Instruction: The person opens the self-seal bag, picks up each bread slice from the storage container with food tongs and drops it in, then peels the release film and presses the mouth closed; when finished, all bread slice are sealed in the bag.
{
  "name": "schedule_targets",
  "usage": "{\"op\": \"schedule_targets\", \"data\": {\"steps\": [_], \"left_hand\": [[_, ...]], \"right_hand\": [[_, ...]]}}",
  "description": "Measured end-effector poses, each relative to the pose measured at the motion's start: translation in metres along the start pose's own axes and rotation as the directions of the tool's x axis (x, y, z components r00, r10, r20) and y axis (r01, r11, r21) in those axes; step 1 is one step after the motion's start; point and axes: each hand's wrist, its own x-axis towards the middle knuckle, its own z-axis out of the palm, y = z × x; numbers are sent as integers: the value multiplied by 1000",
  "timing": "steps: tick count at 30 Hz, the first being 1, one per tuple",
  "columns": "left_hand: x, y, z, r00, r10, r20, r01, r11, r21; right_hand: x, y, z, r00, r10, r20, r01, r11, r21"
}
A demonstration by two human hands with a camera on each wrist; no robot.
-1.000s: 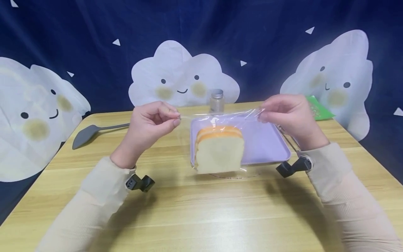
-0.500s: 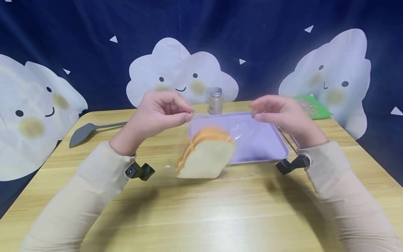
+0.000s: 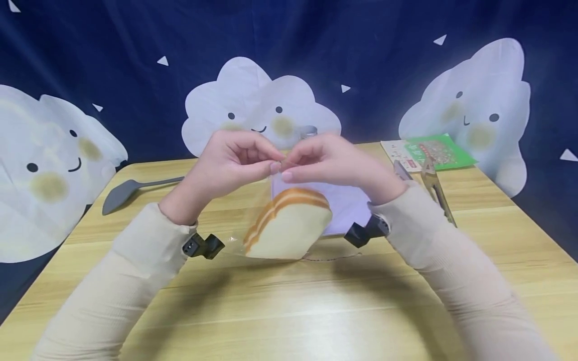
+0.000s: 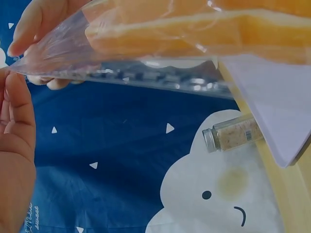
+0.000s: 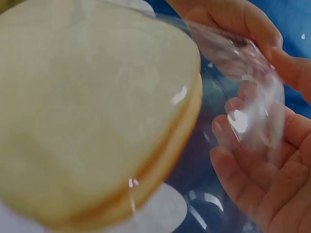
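Two slices of bread (image 3: 289,225) hang tilted inside a clear plastic bag (image 5: 206,213), above the table. My left hand (image 3: 228,158) pinches the bag's top edge between thumb and index finger. Right beside it, my right hand (image 3: 334,160) has its thumb and index finger at the same edge and pinches it, fingertips nearly touching the left ones. In the left wrist view the bag narrows to a gathered point at the fingertips. The bread fills much of the right wrist view, with fingers visible through the film.
A purple tray (image 3: 347,203) lies behind the bread, partly hidden. Behind the right hand stands a jar (image 4: 235,133) with a metal lid. Tongs (image 3: 435,193) and a green packet (image 3: 440,150) lie at the right, a grey spatula (image 3: 124,195) at the left.
The right hand let go of the bag's right corner, then moved left to meet the left hand. The bag swung down to the left and the bread tilted.
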Motion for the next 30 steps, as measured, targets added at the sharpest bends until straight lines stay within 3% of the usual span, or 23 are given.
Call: {"op": "schedule_targets", "data": {"steps": [5, 15, 30], "left_hand": [[-1, 0, 1, 1000, 15, -6, -15, 1000, 17], [-5, -1, 1, 998, 24, -65, -19, 996, 85], [-8, -3, 2, 993, 32, -118, -23, 997, 77]], "right_hand": [[7, -2, 5, 999, -31, 15, 32, 999, -41], [-4, 13, 1, 998, 57, -7, -57, 988, -143], [-30, 43, -6, 981, 187, -49, -192, 972, -133]]}}
